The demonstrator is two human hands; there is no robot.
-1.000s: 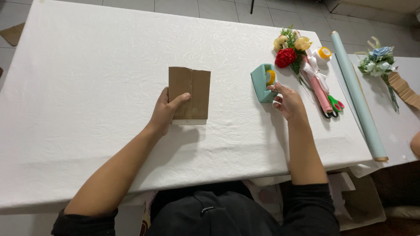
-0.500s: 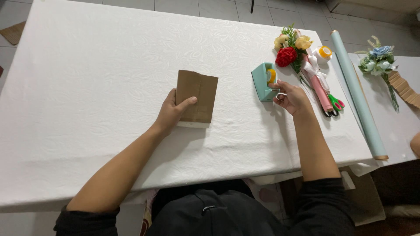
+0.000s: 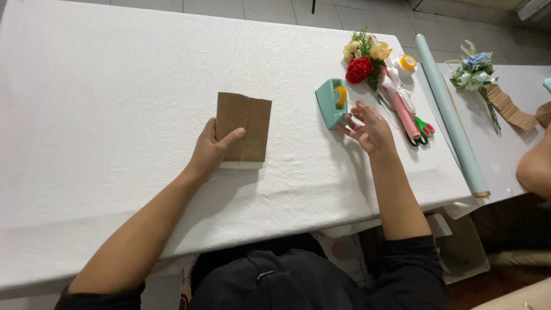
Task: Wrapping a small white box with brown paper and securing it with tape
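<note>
OK, I see the left hand (image 3: 211,150) flat on the desk (image 3: 115,86), its fingers pressed together along the left edge of a folded brown paper piece (image 3: 244,126), thumb lying across the lower left corner and pinning it down. A white strip shows under the paper's bottom edge, just below the thumb.

The right hand (image 3: 370,127) hovers just right of a mint-green tape dispenser (image 3: 332,102). Its fingers are spread and loosely curled, tips touching or nearly touching the dispenser's near right corner; I can't tell which. Nothing is held in that hand. The yellow-cored roll sits in the dispenser's top, just beyond those fingertips.

Right of the right fingers, near: a bunch of flowers (image 3: 363,62), red and yellow heads, with pink wrapped stems and white ribbon running toward the desk edge. Scissors (image 3: 423,127) with green and pink handles lie at the stem end. A loose tape roll (image 3: 408,62) sits beyond the flowers. Further right, a long pale-blue paper roll (image 3: 450,115) lies along the desk's right edge.

Well apart on a second surface: a blue-and-white bouquet (image 3: 475,72) and crinkled brown paper strip (image 3: 512,109). Another person's arm (image 3: 534,166) shows at the right frame edge.
</note>
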